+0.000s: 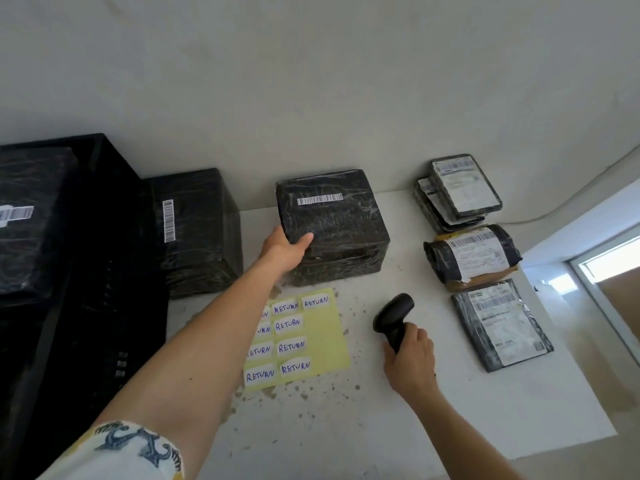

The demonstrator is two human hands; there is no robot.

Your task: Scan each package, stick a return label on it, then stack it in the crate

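Over the table, left hand clamped on package (arm outstretched), right hand around scanner

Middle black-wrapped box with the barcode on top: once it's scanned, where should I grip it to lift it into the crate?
Probably by its two opposite side walls, hands coming from left and right. The wrapped box sits flat, wide and blocky, too broad for one hand; the left hand already grips its near-left corner. The right hand must first set down the scanner. Side grips leave the top free for a label, and the crate stands left.
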